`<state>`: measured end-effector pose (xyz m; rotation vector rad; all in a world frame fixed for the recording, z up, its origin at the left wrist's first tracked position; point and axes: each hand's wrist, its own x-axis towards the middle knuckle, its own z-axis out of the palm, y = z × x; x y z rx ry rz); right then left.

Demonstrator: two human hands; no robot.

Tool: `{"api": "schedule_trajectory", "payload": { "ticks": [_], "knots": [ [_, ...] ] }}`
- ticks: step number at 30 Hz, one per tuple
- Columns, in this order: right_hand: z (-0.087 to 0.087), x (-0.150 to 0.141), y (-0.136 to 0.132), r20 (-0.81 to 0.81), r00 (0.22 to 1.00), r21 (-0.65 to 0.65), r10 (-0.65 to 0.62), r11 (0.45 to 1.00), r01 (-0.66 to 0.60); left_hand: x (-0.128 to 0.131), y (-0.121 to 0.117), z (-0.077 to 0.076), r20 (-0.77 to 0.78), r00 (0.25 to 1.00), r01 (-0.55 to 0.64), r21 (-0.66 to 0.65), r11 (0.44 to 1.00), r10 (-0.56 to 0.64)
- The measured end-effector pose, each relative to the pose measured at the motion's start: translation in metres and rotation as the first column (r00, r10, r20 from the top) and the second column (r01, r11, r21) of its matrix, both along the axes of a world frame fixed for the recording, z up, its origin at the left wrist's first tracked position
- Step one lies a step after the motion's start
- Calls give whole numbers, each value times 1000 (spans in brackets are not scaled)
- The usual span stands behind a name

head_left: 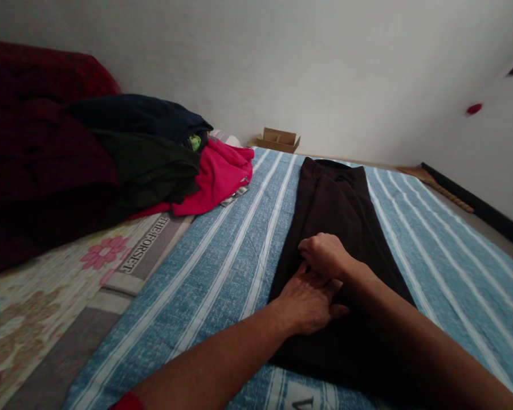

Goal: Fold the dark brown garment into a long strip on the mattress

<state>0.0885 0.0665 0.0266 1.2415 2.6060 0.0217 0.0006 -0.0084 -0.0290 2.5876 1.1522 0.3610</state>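
Dark brown trousers [340, 210] lie lengthwise on a blue and white striped bed sheet [222, 267], with the waistband at the far end and some creases below it. My left hand [310, 302] rests flat on the lower half of the cloth, fingers stretched and thumb apart. Just beyond it, my right hand [327, 253] is closed with its fingers curled down, partly over the left fingertips. Whether cloth is pinched inside the right hand is hidden.
To the left, a clothes heap holds a maroon garment [38, 171], a dark green one [149, 165], a navy one [141, 114] and a pink one [220, 176]. A cardboard box [277, 140] stands by the back wall. A rope [448, 193] lies beyond the bed's right edge.
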Motion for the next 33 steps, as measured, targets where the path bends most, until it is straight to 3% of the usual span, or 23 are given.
{"api": "schedule_trajectory", "payload": {
  "ticks": [9, 14, 16, 18, 19, 21, 22, 23, 26, 29, 30, 31, 33],
  "knots": [
    [-4, -17, 6, 1, 996, -56, 88, 995, -88, 0, -1, 2, 4, 1000, 9, -47, 999, -9],
    [-6, -5, 16, -129, 991, -63, 28, 997, -36, 1, -2, 2, 7, 1000, -9, -5, 1000, 9],
    [0, 8, 13, -335, 940, -146, -62, 989, 13, 2, -2, 1, 8, 1000, -14, -11, 1000, 14],
    [10, 23, -1, -598, 766, -364, -237, 931, 3, 1, -2, 1, 23, 999, -22, -23, 1000, 22],
    [15, 29, -13, -672, 657, -494, -342, 868, -54, 0, -1, 0, 32, 999, -19, -30, 999, 20],
    [22, 37, -42, -672, 562, -675, -482, 712, -196, -1, 0, -1, 40, 999, 9, -43, 999, -8],
    [23, 39, -59, -664, 560, -715, -496, 640, -280, -2, 1, -2, 31, 999, 29, -46, 999, -28],
    [22, 39, -75, -656, 576, -731, -488, 603, -320, -2, 2, -3, 15, 999, 42, -43, 998, -41],
    [9, 38, -113, -656, 663, -717, -361, 571, -399, -3, 3, -6, -29, 999, 25, -10, 1000, -26],
    [-5, 36, -130, -682, 704, -697, -197, 466, -545, -3, 3, -7, -31, 999, -7, 12, 1000, 8],
    [-6, 36, -132, -689, 708, -685, -155, 459, -566, -3, 3, -7, -33, 999, -9, 17, 1000, 10],
    [-5, 37, -131, -693, 709, -668, -131, 485, -564, -4, 4, -7, -37, 999, -13, 22, 1000, 14],
    [3, 38, -125, -707, 693, -613, -142, 613, -499, -6, 5, -7, -58, 998, -15, 22, 1000, 17]
  ]
}}
